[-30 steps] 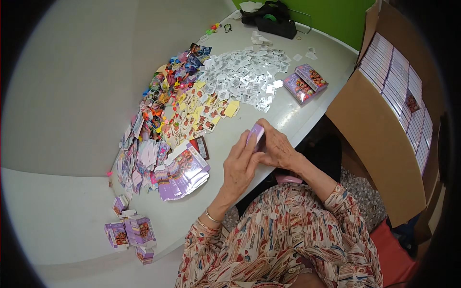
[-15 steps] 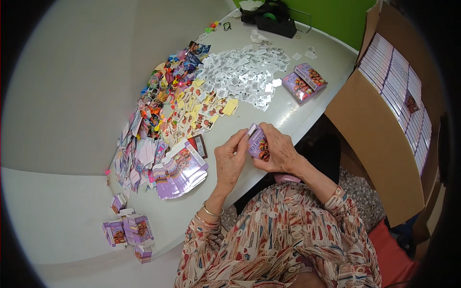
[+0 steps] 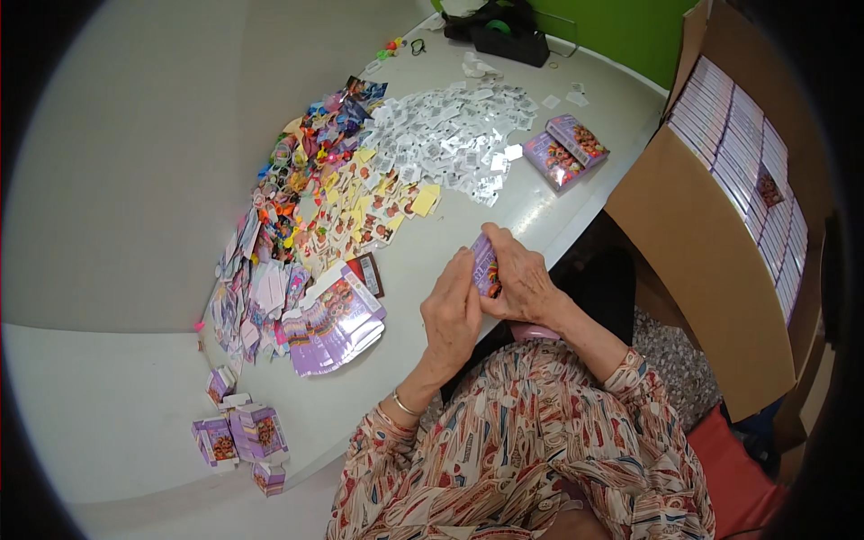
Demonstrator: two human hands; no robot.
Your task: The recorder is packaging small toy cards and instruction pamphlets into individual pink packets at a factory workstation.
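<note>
A small purple carton (image 3: 487,266) with a colourful printed front stands between my two hands, over the table's near edge. My right hand (image 3: 524,274) grips it from the right, its thumb near the lower end. Against the left side presses my left hand (image 3: 452,309), fingers together and partly covering the carton. Left of my hands lies a fanned stack of flat purple cartons (image 3: 333,328), with a dark brown packet (image 3: 367,274) beside it. Two filled purple cartons (image 3: 565,151) rest on the table to the far right.
White paper slips (image 3: 454,130), yellow-backed picture cards (image 3: 360,211), small coloured toys (image 3: 297,180) and folded leaflets (image 3: 247,297) lie in heaps. Open purple cartons (image 3: 238,432) sit at lower left. A cardboard box (image 3: 711,261) packed with cartons stands right; a tape dispenser (image 3: 508,43) is behind.
My left hand has turned from pinching the carton's top to lying along its left side. The carton has tilted and shows less of its front.
</note>
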